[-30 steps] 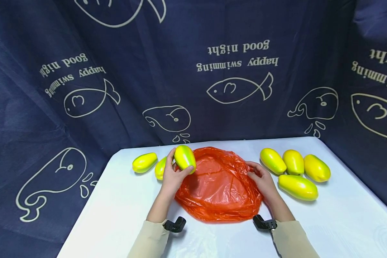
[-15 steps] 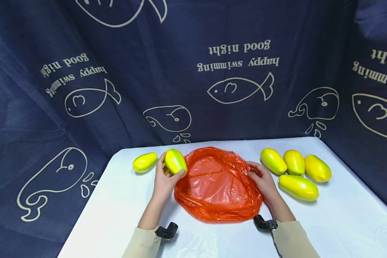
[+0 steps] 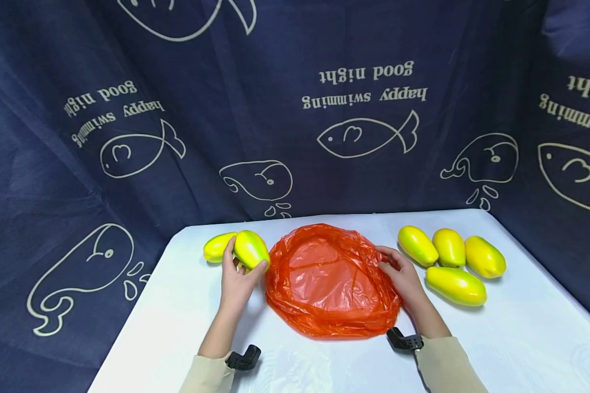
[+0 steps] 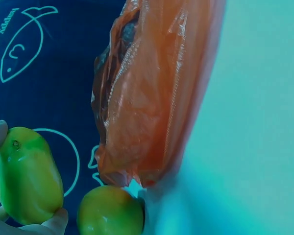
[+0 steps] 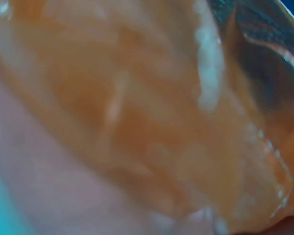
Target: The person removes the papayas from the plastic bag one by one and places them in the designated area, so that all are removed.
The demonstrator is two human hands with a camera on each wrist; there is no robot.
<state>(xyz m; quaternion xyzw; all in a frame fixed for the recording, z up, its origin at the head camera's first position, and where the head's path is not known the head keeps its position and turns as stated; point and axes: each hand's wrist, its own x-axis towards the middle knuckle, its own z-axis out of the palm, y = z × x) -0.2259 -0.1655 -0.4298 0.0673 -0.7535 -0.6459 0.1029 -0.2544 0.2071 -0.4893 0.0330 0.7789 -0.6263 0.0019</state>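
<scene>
My left hand (image 3: 236,283) holds a yellow-green papaya (image 3: 252,250) between thumb and fingers, left of the red plastic bag (image 3: 331,326). In the left wrist view the papaya (image 4: 29,176) is raised beside another papaya (image 4: 110,213), which is mostly hidden behind it in the head view. The bag lies on the table with its mouth spread wide, and nothing shows inside. My right hand (image 3: 404,278) grips the bag's right rim, fingers curled at the edge. Blurred orange-looking plastic of the bag (image 5: 137,122) fills most of the right wrist view.
A papaya (image 3: 215,248) lies at the table's back left, partly covered by the left hand's fingers. Several more papayas (image 3: 455,286) are grouped on the right. Behind the white table (image 3: 152,327) hangs a dark blue curtain (image 3: 255,109) with fish drawings.
My left hand has moved left and slightly down with its papaya, from over the bag's left rim to over the papayas on the left. The right hand and bag have stayed put.
</scene>
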